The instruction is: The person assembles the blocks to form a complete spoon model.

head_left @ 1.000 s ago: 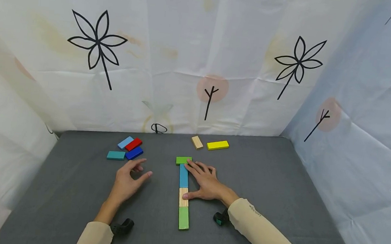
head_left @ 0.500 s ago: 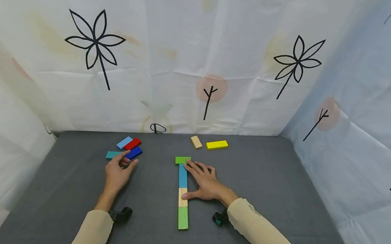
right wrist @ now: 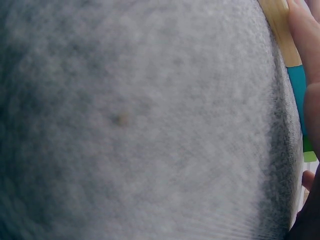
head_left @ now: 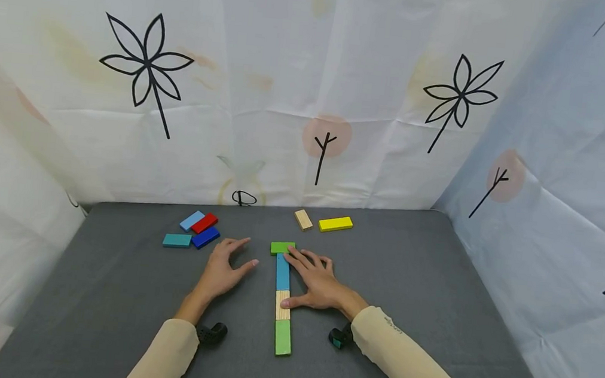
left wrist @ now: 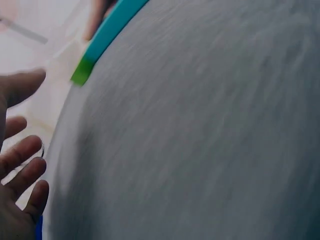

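Note:
In the head view a line of wooden blocks runs toward the person: a green block (head_left: 282,338), a plain wood block (head_left: 282,311) and a blue block (head_left: 282,273). Another green block (head_left: 278,249) lies crosswise at its far end. My right hand (head_left: 321,287) spreads over the line from the right, thumb on the plain block and fingertips by the blue and crosswise green ones. To the left of the line, my left hand (head_left: 222,272) holds nothing, its thumb and fingers parted. In the left wrist view, its fingers (left wrist: 22,155) stand apart from the blocks.
Left of the line, a teal block (head_left: 177,240), a dark blue block (head_left: 206,237), a red block (head_left: 204,223) and a light blue block (head_left: 191,221) lie grouped. Farther back are a plain block (head_left: 303,220) and a yellow block (head_left: 335,224) on the grey table (head_left: 410,252).
My left hand went left to the teal and dark blue blocks, then came back right toward the line without a block. My right hand stayed in place on the line.

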`<control>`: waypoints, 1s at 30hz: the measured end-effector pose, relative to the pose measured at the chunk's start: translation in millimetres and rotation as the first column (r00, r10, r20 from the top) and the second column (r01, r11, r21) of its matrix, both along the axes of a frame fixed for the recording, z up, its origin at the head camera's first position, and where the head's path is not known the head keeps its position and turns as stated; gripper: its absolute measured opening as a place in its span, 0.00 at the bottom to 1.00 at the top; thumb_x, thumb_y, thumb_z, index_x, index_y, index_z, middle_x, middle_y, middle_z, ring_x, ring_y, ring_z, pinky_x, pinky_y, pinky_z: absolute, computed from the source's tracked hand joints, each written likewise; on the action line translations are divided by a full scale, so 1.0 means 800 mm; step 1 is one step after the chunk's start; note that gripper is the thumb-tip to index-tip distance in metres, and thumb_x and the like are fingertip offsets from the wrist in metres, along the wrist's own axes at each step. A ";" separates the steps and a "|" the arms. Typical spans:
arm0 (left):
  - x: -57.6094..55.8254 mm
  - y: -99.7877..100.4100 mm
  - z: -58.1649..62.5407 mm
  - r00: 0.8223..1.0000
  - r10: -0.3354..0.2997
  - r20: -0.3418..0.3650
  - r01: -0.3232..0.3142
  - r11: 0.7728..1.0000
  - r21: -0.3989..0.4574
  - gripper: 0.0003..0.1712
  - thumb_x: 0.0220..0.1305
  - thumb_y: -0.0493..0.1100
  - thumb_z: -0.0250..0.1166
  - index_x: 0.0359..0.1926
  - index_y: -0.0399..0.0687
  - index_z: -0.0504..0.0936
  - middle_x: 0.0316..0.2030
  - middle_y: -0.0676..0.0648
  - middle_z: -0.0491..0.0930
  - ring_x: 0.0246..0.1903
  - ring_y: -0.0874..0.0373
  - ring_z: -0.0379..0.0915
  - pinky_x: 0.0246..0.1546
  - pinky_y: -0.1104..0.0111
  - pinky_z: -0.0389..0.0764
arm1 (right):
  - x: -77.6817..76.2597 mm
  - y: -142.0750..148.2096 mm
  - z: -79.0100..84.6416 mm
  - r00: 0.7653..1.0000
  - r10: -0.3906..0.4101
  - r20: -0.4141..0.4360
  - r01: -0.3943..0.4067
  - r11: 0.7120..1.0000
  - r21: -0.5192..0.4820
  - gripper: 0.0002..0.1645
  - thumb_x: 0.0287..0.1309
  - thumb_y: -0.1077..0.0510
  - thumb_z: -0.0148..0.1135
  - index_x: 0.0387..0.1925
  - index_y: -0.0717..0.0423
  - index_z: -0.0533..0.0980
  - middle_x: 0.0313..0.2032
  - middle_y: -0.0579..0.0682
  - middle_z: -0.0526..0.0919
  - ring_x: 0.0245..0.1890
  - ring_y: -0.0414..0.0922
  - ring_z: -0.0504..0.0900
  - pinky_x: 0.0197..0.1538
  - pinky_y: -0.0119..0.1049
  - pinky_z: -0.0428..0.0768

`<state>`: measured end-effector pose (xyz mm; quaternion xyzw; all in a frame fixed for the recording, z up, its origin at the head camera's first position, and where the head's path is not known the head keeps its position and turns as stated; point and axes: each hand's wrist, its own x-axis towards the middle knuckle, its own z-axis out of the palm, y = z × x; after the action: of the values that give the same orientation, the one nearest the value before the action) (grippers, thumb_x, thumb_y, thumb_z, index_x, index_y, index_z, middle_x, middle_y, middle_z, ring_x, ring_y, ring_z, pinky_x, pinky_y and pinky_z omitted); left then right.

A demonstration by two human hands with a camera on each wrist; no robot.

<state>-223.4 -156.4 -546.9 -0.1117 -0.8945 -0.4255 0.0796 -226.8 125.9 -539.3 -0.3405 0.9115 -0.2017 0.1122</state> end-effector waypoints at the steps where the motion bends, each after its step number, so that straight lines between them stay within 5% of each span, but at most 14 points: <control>1: 0.000 0.007 -0.001 0.999 -0.037 -0.002 0.037 0.999 -0.031 0.36 0.63 0.52 0.73 0.68 0.44 0.76 0.58 0.38 0.75 0.58 0.39 0.69 0.58 0.39 0.67 | 0.000 0.000 0.001 1.000 -0.003 0.001 0.002 1.000 0.003 0.63 0.57 0.27 0.65 0.82 0.44 0.45 0.81 0.44 0.39 0.79 0.53 0.44 0.68 0.63 0.47; 6: 0.000 0.035 -0.006 0.983 -0.179 -0.031 0.171 0.971 -0.168 0.41 0.64 0.58 0.71 0.72 0.47 0.72 0.71 0.43 0.68 0.68 0.38 0.60 0.60 0.35 0.60 | 0.000 -0.001 0.002 1.000 -0.007 0.002 0.007 1.000 0.008 0.64 0.57 0.26 0.65 0.82 0.45 0.46 0.81 0.44 0.40 0.79 0.53 0.44 0.68 0.63 0.47; 11: 0.002 0.045 -0.013 0.970 -0.243 0.020 0.241 0.939 -0.245 0.45 0.65 0.63 0.68 0.76 0.51 0.66 0.76 0.49 0.59 0.73 0.40 0.53 0.63 0.35 0.54 | 0.000 -0.001 0.001 1.000 0.000 -0.003 0.000 1.000 0.008 0.64 0.57 0.26 0.65 0.82 0.45 0.46 0.81 0.45 0.41 0.79 0.54 0.44 0.68 0.63 0.48; 18: 0.005 0.046 -0.011 0.958 -0.276 0.080 0.287 0.914 -0.286 0.48 0.64 0.68 0.64 0.78 0.53 0.63 0.78 0.51 0.54 0.75 0.41 0.49 0.64 0.36 0.49 | 0.001 -0.001 0.003 1.000 0.002 -0.006 -0.002 1.000 0.008 0.64 0.57 0.28 0.66 0.82 0.45 0.45 0.81 0.46 0.40 0.79 0.55 0.44 0.68 0.64 0.47; 30: 0.006 0.045 -0.013 0.956 -0.283 0.072 0.292 0.912 -0.288 0.49 0.63 0.69 0.64 0.78 0.54 0.62 0.78 0.51 0.54 0.76 0.42 0.47 0.68 0.37 0.45 | 0.002 0.000 0.004 1.000 0.004 -0.002 -0.004 1.000 0.004 0.63 0.58 0.29 0.67 0.82 0.46 0.45 0.81 0.46 0.40 0.79 0.55 0.44 0.68 0.64 0.48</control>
<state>-218.7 -120.4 -557.1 -0.2466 -0.9228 -0.2958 -0.0140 -225.3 125.7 -536.4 -0.3424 0.9113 -0.1992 0.1126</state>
